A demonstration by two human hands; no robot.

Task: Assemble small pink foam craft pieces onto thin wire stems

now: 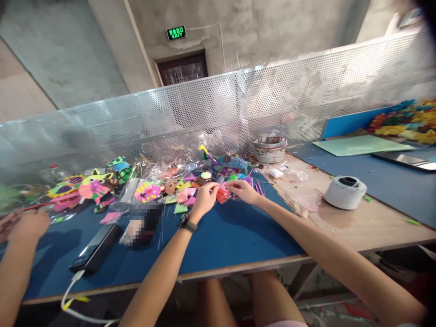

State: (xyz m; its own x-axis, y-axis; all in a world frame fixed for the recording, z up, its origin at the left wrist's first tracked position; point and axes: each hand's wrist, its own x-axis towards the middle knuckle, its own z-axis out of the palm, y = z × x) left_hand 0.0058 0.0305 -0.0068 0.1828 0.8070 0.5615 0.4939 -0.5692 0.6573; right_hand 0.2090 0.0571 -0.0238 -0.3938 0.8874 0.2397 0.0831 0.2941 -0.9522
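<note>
Far L, a co-worker's hand point(32, 222), then a black device point(95, 249) w/ cable, and foam cutouts point(97, 185) crowding yr reach. Yr L hand point(206, 198) & R hand point(243, 190) pinch a sm. red-pink piece point(223, 194) over the table point(250, 238), not set down, stage unclear; basket point(270, 154) & white roll point(342, 195) sit R

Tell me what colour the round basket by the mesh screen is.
Mostly white; the round basket shows in the head view.
</note>
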